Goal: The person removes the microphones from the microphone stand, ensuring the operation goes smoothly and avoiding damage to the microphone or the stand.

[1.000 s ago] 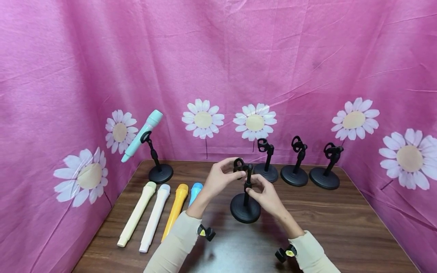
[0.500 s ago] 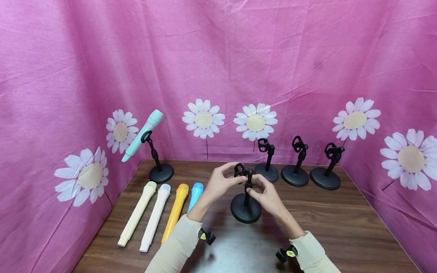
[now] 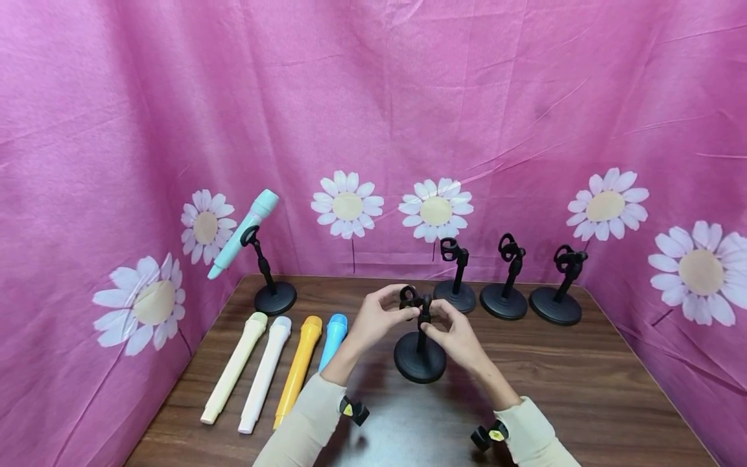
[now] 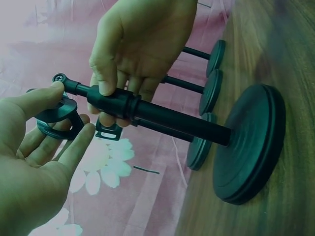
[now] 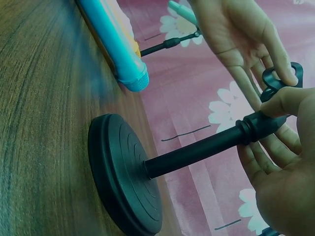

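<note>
Between both hands a black desktop microphone stand (image 3: 420, 357) stands upright, its round base on the wooden table. My left hand (image 3: 376, 318) pinches the ring-shaped clip (image 4: 58, 115) at its top between thumb and fingers. Around the collar (image 4: 113, 102) of the pole, just below the clip, my right hand (image 3: 457, 332) grips with thumb and curled fingers. In the right wrist view, the flat base (image 5: 125, 174) and bare lower pole (image 5: 197, 153) show plainly.
Left of the hands lie microphones: cream (image 3: 233, 370), white (image 3: 265, 376), orange (image 3: 299, 370) and blue (image 3: 334, 337). A mint microphone (image 3: 244, 233) sits in a stand (image 3: 274, 296) at the back left. Three more stands (image 3: 455, 295) line the back right, before a pink flowered curtain (image 3: 373, 97).
The clip and upper pole have sunk lower toward the base, with my left hand moving down along with them. My right hand keeps its grip in nearly the same place.
</note>
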`<state>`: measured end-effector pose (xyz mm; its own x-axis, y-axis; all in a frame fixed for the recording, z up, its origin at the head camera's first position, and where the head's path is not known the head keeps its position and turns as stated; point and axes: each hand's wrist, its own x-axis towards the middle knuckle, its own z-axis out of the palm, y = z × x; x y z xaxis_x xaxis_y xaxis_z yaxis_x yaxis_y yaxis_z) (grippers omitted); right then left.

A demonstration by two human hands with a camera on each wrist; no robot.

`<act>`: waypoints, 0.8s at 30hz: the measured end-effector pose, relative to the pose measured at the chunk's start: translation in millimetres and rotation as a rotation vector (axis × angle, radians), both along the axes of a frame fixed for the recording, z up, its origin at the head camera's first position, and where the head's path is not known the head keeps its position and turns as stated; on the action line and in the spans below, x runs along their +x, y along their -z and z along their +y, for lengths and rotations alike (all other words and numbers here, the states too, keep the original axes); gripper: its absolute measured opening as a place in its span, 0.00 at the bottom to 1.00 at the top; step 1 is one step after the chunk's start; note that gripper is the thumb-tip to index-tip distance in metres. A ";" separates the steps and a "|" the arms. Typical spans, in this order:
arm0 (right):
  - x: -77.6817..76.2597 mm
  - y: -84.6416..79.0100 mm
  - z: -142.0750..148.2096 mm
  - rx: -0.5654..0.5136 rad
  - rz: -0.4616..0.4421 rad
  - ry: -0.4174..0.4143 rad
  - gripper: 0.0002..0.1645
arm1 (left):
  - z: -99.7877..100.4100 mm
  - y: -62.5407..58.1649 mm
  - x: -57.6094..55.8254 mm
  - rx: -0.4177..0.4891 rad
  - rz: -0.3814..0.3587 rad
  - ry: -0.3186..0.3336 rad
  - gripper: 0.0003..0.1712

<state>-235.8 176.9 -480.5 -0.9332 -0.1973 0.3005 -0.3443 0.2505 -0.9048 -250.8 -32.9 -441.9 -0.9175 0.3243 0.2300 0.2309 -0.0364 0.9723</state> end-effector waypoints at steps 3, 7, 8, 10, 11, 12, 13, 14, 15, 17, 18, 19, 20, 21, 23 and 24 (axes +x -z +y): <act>0.3 0.5 0.3 0.002 -0.008 0.004 0.17 | 0.3 3.6 1.1 0.000 -0.009 -0.004 0.23; 0.8 0.9 0.9 0.012 -0.007 0.011 0.17 | -0.4 9.1 1.8 -0.020 -0.025 -0.008 0.23; 0.9 0.8 1.0 0.014 -0.002 0.012 0.18 | -0.7 10.3 1.8 -0.026 -0.027 -0.010 0.23; 1.2 0.9 1.1 0.017 0.006 0.011 0.17 | -1.2 12.2 1.6 -0.036 -0.032 -0.011 0.24; 1.3 1.0 1.3 0.017 0.009 0.011 0.17 | -1.3 13.1 1.4 -0.037 -0.030 -0.011 0.25; 1.4 1.1 1.3 0.017 0.011 0.010 0.17 | -1.4 13.7 1.3 -0.037 -0.028 -0.011 0.25; 1.4 1.2 1.3 0.019 0.012 0.010 0.17 | -1.3 14.2 1.0 -0.036 -0.028 -0.010 0.25; 1.3 1.4 1.4 0.021 0.011 0.011 0.17 | -1.0 14.3 0.9 -0.030 -0.027 -0.008 0.24; 1.1 1.6 1.5 0.021 0.010 0.011 0.17 | -0.8 14.2 0.8 -0.027 -0.024 -0.007 0.25; 0.6 1.6 2.0 0.020 0.010 0.007 0.18 | -0.5 14.0 0.4 -0.022 -0.020 -0.003 0.24; 0.2 1.7 2.2 0.017 0.011 0.004 0.18 | -0.5 13.9 0.3 -0.021 -0.019 0.000 0.24; 0.0 1.6 2.4 0.014 0.013 -0.001 0.18 | -0.8 13.8 0.2 -0.019 -0.018 0.003 0.25; -0.1 1.5 2.7 0.007 0.014 -0.008 0.18 | -1.0 13.6 0.3 -0.016 -0.012 0.008 0.25; -0.1 1.3 3.0 -0.001 0.016 -0.016 0.18 | -1.4 13.5 0.3 -0.019 -0.010 0.011 0.25; 0.0 1.3 3.5 -0.016 0.020 -0.030 0.19 | -2.1 13.4 0.5 -0.023 -0.002 0.018 0.26; 0.0 1.4 3.7 -0.022 0.024 -0.035 0.20 | -2.5 13.5 0.5 -0.025 0.001 0.019 0.26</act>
